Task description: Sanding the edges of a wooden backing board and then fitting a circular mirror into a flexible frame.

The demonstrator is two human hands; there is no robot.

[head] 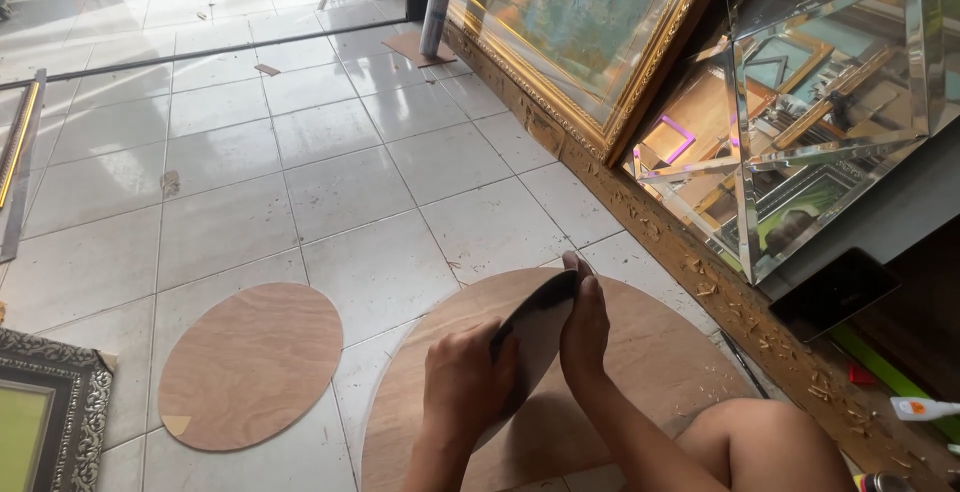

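Observation:
I sit on a tiled floor over a large round plywood board (650, 352). My left hand (462, 384) is closed around the lower end of a dark curved strip (540, 304) that rises off the board. My right hand (585, 320) stands edge-on with its fingers straight and together, pressed against the strip's upper end. The strip is held between both hands. My bare knee (770, 442) shows at the lower right, beside the right forearm.
A smaller oval plywood board (250, 367) lies on the tiles to the left, and an ornate dark frame (60, 392) sits at the bottom left. A gold-framed painting (580, 32) and a faceted mirror piece (830, 102) lean at the right, above a ledge strewn with wood shavings (720, 297).

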